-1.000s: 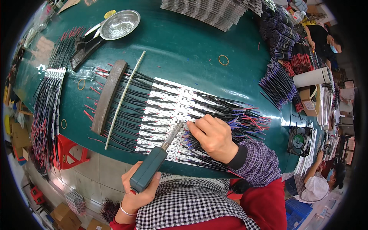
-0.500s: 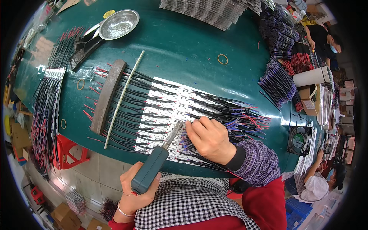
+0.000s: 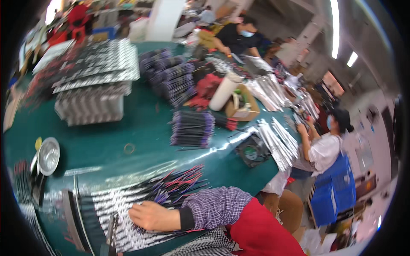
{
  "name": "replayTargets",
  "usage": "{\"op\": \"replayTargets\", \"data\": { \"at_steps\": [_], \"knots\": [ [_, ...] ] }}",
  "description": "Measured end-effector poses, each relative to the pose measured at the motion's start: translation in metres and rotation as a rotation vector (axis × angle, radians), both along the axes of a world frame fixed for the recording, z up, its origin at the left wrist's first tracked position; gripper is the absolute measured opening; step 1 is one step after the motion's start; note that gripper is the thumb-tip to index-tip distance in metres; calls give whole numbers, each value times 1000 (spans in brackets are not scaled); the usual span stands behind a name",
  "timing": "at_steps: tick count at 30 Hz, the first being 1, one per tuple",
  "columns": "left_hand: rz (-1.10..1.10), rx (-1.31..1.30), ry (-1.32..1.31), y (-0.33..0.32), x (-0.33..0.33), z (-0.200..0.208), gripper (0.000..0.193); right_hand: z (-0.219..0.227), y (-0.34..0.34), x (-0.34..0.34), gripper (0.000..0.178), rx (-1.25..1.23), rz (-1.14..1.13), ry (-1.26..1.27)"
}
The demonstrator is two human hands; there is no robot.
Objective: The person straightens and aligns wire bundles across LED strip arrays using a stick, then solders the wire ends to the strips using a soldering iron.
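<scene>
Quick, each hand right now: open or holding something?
Left hand: out of view, can't be told.
Right hand: over the white strips, fingers bent; whether it grips anything can't be told.

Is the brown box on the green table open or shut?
Open: the top of the brown box is uncovered, and some stuff shows inside.

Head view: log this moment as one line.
right hand: at white boards; tool: shaft over boards, beside right hand; bar: left of tool; left hand: not discernible

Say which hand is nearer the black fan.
Right. Right hand is over the white strips, lower left of the black fan; left hand isn't clearly visible, only a tool farther left.
</scene>
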State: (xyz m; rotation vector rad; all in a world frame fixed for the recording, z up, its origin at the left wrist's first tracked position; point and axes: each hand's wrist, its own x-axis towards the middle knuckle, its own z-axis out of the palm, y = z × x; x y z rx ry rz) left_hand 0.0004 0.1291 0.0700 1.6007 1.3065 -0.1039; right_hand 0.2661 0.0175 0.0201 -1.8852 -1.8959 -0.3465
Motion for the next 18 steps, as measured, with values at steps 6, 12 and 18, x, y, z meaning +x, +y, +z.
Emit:
{"op": "replayTargets", "data": {
  "at_steps": [6, 12, 18],
  "knots": [
    [-65, 83, -235, -1, 16, 16, 22, 70, -28, 20, 36, 150, -57, -16],
    [2, 102, -379, -3, 20, 25, 22, 143, -23, 12, 43, 65, -248, -174],
    [100, 104, -495, -7, 22, 32, 22, 34, -7, -21, 35, -202, -87, -1]
  ]
}}
